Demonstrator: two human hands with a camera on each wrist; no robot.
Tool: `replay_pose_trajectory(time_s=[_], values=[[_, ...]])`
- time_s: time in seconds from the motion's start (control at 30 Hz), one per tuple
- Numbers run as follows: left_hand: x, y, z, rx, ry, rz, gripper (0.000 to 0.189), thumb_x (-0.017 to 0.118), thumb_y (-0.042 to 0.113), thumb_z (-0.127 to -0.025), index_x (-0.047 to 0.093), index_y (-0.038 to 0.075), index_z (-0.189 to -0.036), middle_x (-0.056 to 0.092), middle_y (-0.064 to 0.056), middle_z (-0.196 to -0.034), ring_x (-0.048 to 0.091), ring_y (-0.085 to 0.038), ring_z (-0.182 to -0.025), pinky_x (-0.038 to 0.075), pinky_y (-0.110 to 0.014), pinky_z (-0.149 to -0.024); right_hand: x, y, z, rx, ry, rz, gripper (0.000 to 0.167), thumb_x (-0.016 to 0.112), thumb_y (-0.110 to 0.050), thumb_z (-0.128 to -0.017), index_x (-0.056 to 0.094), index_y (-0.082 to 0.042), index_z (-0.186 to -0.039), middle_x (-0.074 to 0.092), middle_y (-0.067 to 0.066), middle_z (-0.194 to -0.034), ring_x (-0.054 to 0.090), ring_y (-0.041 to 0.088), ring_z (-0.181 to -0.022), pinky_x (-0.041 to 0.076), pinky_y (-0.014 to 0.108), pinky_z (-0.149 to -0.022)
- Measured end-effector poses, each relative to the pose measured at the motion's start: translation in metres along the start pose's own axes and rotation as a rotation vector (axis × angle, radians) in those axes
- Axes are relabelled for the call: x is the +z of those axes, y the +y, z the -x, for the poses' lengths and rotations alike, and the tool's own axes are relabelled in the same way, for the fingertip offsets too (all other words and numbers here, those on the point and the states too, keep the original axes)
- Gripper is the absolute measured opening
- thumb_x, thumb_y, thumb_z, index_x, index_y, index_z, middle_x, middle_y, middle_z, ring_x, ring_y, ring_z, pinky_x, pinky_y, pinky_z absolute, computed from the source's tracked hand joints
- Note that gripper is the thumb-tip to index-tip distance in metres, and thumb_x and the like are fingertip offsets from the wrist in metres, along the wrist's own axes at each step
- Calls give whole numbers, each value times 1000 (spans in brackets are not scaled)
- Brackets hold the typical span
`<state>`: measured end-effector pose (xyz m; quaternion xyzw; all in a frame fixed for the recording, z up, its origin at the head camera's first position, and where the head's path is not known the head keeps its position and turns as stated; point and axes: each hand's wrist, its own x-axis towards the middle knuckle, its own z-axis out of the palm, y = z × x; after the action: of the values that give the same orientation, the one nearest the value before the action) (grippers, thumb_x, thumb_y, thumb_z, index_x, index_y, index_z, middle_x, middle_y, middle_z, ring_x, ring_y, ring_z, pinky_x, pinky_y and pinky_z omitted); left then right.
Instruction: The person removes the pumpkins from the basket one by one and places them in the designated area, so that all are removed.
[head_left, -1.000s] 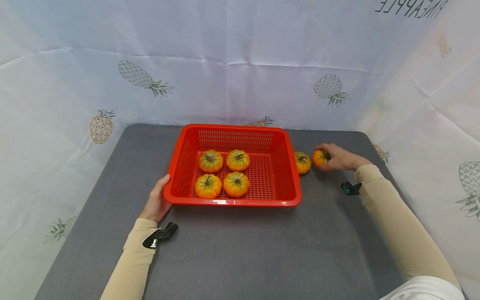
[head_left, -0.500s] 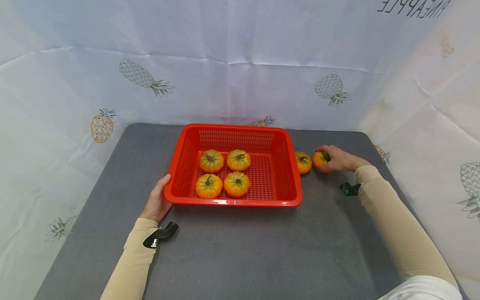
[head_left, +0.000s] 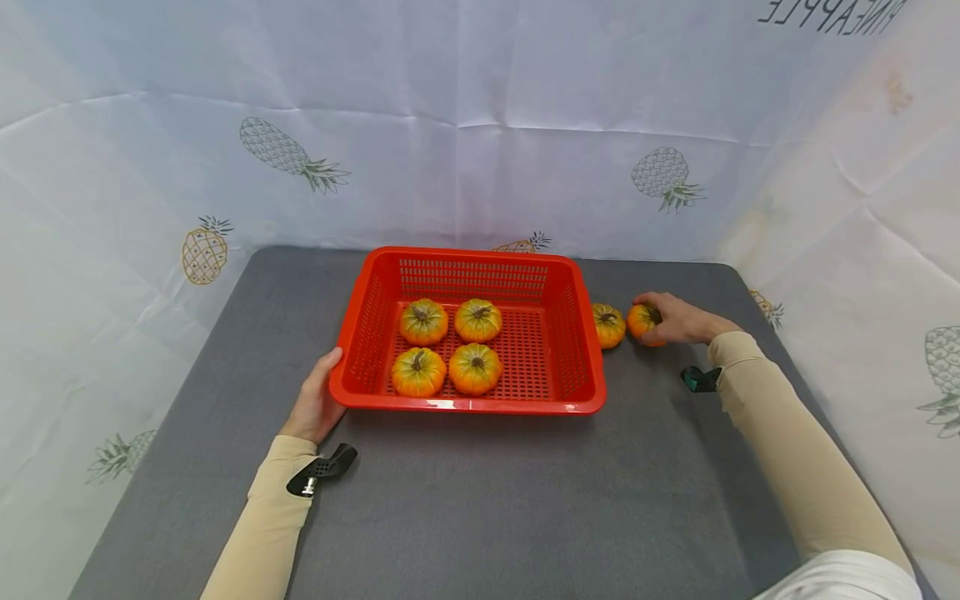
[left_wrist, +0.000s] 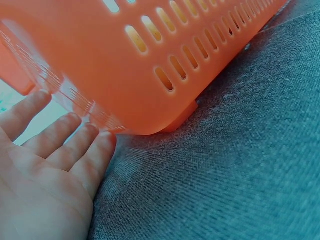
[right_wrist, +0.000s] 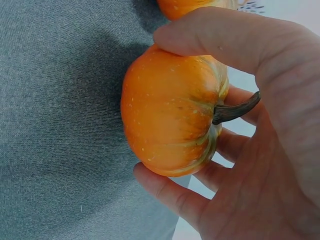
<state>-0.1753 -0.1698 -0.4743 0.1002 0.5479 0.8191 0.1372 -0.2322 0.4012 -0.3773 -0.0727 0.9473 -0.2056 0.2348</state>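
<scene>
In the head view, a red plastic basket (head_left: 468,406) with slotted walls stands on the grey table, several small orange pumpkins (head_left: 476,369) inside it. My left hand (head_left: 313,404) is at its near left corner; the left wrist view shows nearly straight fingers (left_wrist: 97,155) touching the basket's outer wall (left_wrist: 120,70). To the right of the basket, my right hand (head_left: 678,319) holds a small pumpkin (right_wrist: 170,112) between thumb and fingers, its dark stem towards the palm. Another pumpkin (head_left: 608,326) sits between that hand and the basket, partly hidden by the rim.
The grey table (head_left: 480,508) spreads out in front of the basket. A white cloth (head_left: 465,183) printed with pineapples hangs behind and at both sides of it. Each wrist carries a small black camera mount (head_left: 322,471).
Both hands, the basket and the pumpkins keep their places; the right hand stays on its pumpkin. Only the head view has shifted very slightly.
</scene>
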Motion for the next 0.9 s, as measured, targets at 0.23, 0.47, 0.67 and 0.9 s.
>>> replay_pose_trajectory(time_s=[0.23, 0.47, 0.67, 0.9], values=[[0, 0, 0, 1, -4, -2, 39, 35, 40, -108, 50, 13, -131, 65, 5, -113, 61, -9, -102, 52, -27, -90, 2, 2, -2, 9, -4, -8, 73, 66, -23, -94, 30, 1, -153, 28, 33, -152, 38, 47, -127, 40, 65, -103], [-1, 0, -1, 16, -18, 2, 38, 36, 40, -108, 52, 12, -129, 66, 5, -111, 62, -9, -100, 53, -26, -88, 2, 1, -3, 6, -3, -10, 73, 66, -23, -94, 29, 3, -152, 28, 34, -151, 38, 47, -126, 40, 65, -102], [-2, -1, -1, 24, -25, 10, 38, 36, 39, -108, 53, 12, -128, 67, 4, -110, 63, -9, -98, 53, -26, -87, 3, 0, -4, 15, 0, -8, 74, 67, -24, -94, 30, 4, -152, 30, 34, -150, 38, 47, -126, 40, 65, -104], [-3, -1, -1, 31, -37, 33, 36, 35, 38, -108, 54, 12, -127, 68, 4, -109, 64, -9, -98, 54, -26, -87, 3, 1, -5, 7, -5, -15, 76, 68, -26, -94, 29, 4, -152, 30, 34, -150, 38, 47, -126, 41, 64, -103]])
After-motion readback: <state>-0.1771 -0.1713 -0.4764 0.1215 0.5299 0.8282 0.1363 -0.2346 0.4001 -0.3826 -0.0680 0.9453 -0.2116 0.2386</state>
